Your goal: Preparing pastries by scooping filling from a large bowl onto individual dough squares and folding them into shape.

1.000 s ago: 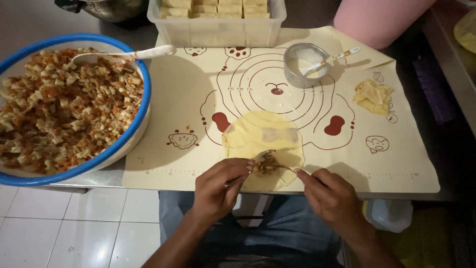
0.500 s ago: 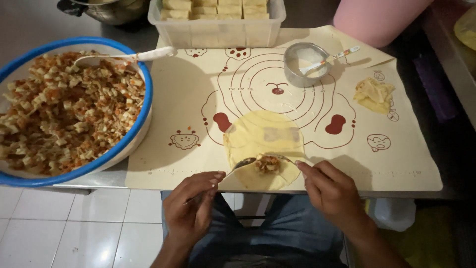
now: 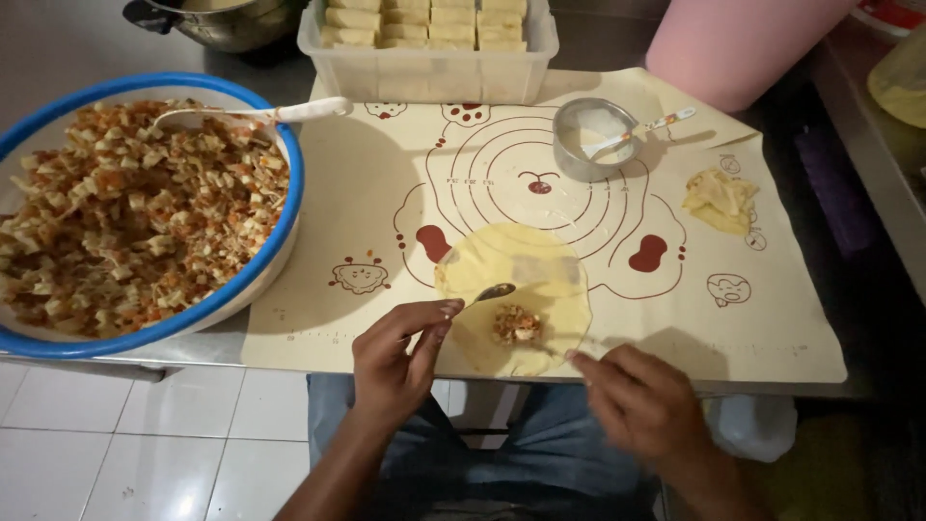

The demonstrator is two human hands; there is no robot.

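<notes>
Spoon [image 3: 494,291] pinched in left hand [image 3: 394,359], bowl over wrapper [image 3: 516,294]; filling [image 3: 516,324] just right of it. Right hand [image 3: 641,400] loosely curled, fingertip on wrapper edge.

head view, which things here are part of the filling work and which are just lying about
In use:
- left hand holding a small spoon
- right hand at the wrapper's edge
- round yellow wrapper with a heap of filling
- patterned mat
- blue-rimmed bowl of chopped filling

Lying about:
- metal cup
- clear tub
- crumpled wrapper
- pink container
</notes>
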